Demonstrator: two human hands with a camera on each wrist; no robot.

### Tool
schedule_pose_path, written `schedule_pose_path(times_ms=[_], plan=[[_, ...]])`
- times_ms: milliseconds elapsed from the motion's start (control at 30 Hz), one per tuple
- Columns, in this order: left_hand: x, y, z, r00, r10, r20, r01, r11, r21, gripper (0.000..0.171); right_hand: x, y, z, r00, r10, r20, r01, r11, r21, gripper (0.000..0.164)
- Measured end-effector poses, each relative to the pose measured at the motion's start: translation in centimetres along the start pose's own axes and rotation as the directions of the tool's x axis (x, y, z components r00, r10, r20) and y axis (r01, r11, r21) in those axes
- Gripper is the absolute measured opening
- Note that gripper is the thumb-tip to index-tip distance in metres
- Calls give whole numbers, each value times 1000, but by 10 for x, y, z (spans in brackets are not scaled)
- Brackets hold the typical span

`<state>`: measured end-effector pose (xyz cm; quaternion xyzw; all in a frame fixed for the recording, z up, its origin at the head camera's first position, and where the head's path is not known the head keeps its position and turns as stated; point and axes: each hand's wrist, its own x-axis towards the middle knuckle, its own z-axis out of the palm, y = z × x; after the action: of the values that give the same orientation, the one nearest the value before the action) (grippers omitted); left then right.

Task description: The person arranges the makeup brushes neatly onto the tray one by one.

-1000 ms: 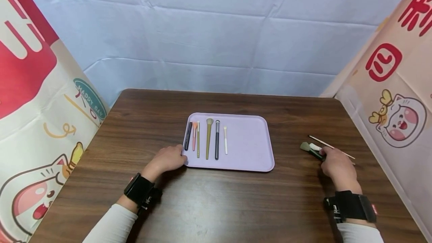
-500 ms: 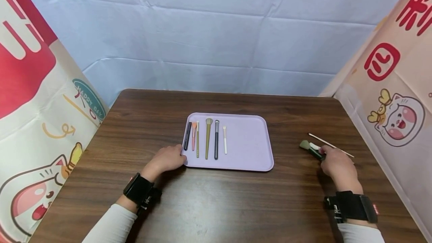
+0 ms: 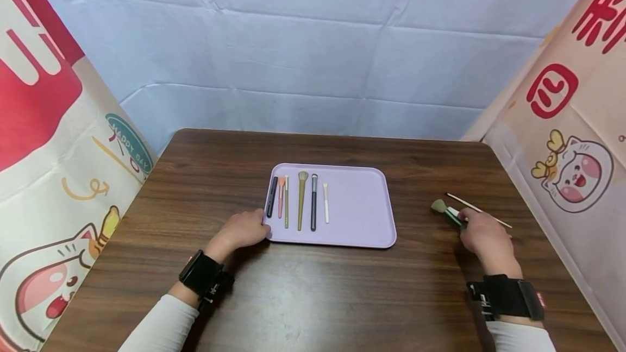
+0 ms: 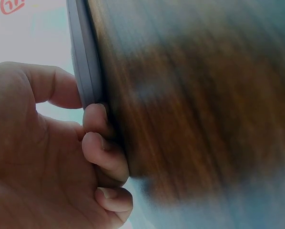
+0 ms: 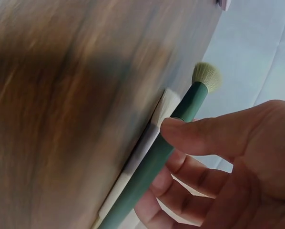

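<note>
My left hand (image 3: pixel 243 228) holds the near left corner of a lilac tray (image 3: pixel 359 205); in the left wrist view the thumb lies on one side of the tray's rim (image 4: pixel 87 62) and curled fingers on the other. At the right, my right hand (image 3: pixel 489 240) pinches a green makeup brush (image 5: pixel 154 160) between thumb and fingers, its pale green bristles (image 3: pixel 438 206) pointing left. Close beside it lies a brush with white bristles (image 5: pixel 168 102), partly hidden by the hand in the head view. A thin pale brush (image 3: pixel 476 211) lies just beyond.
Several makeup brushes lie side by side on the tray's left half, among them a black one (image 3: pixel 271 198), a pink one (image 3: pixel 281 200), a large olive one (image 3: pixel 302 200) and a white one (image 3: pixel 326 203). Cloth (image 3: pixel 313 58) hangs behind the wooden table (image 3: pixel 313 297).
My right hand has shifted slightly left, and the green makeup brush has moved left with it. The left hand stays on the tray corner.
</note>
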<state>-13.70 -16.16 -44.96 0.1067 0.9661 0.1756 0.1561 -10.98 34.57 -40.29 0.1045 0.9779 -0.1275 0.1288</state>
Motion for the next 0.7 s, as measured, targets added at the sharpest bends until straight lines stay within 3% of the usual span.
schedule_pose_path(times_ms=[700], plan=[[1, -1, 0, 1000, 13, 1, -13, 1000, -8, 27, 1, -21, 1, 997, -65, -29, 65, 998, 7, 37]])
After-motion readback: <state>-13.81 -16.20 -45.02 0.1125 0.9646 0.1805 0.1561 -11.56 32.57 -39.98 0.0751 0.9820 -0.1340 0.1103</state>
